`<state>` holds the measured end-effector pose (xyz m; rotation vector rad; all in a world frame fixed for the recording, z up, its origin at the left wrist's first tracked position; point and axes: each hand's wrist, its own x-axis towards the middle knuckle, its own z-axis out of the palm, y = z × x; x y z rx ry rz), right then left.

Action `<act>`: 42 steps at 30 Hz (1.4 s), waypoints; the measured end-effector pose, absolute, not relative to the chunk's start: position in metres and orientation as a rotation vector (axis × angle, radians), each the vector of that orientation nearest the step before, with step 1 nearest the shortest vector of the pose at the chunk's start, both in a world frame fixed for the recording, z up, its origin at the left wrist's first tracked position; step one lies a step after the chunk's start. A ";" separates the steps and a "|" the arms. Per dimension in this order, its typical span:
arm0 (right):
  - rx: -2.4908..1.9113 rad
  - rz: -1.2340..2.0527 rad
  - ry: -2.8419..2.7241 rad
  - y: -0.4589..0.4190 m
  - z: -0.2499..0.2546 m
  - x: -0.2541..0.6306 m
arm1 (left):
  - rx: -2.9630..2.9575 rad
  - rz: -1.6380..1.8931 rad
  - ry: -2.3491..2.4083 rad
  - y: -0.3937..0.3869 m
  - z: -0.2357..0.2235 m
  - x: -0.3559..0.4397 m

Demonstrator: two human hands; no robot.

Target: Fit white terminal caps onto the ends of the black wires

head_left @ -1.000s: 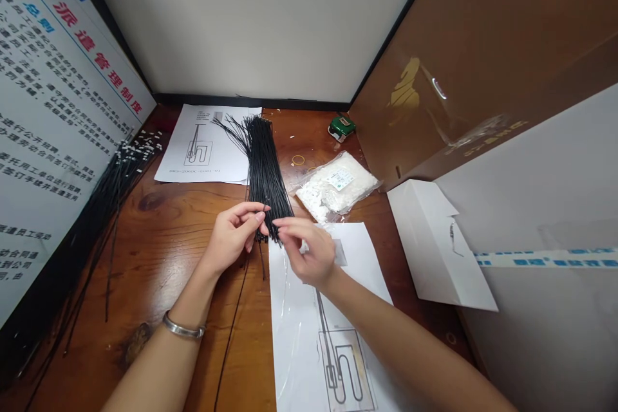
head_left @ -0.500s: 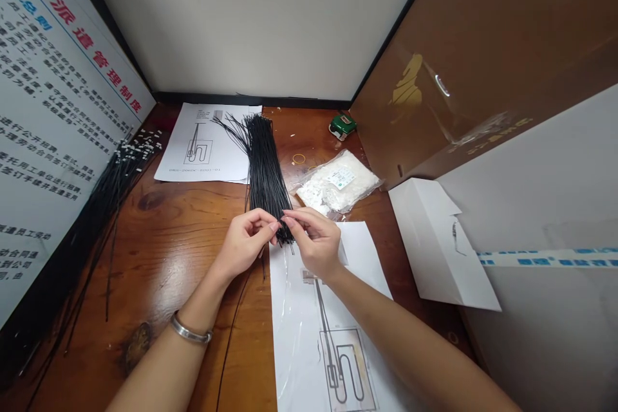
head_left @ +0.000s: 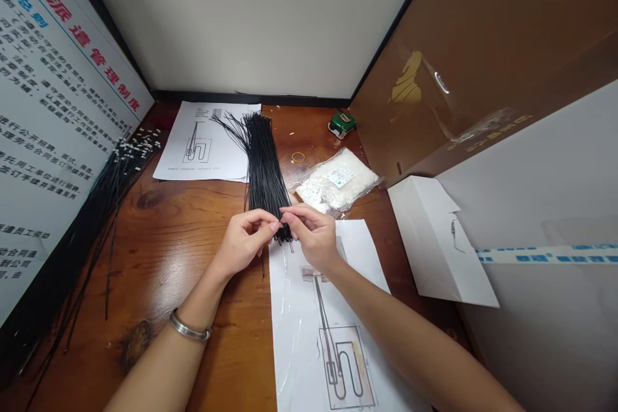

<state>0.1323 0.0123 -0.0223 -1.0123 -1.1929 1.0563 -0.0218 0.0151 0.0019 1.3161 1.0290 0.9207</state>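
Thin black wires (head_left: 263,161) lie in a thick bundle on the wooden table, their near ends under my fingers. My left hand (head_left: 246,238) is closed in a pinch over those ends, on what looks like a black wire; only a dark bit shows at the fingertips. Thumb and fingers of my right hand (head_left: 313,235) are also pinched, meeting the left fingertips. Whatever the right one grips is too small and hidden to make out. Below it lies a printed wiring drawing (head_left: 333,309) under a clear film.
A clear bag of small white parts (head_left: 338,181) lies right of the bundle, with a green tape measure (head_left: 342,124) behind. Another printed sheet (head_left: 193,141) is at the back left. More black wires with white ends (head_left: 130,154) lean along the left panel. A folded white card (head_left: 434,244) stands right.
Both hands have come together, my left hand moving right and my right hand slightly up, until their fingertips meet over the wire ends. During the last half second they have barely moved.
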 end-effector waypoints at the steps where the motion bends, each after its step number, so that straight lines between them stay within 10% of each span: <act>1: -1.008 1.097 -1.170 0.013 -0.022 0.133 | 1.318 0.921 1.032 0.015 0.002 -0.022; 42: -0.907 1.474 -0.947 0.018 -0.024 0.134 | 1.226 0.914 1.050 0.016 0.006 -0.015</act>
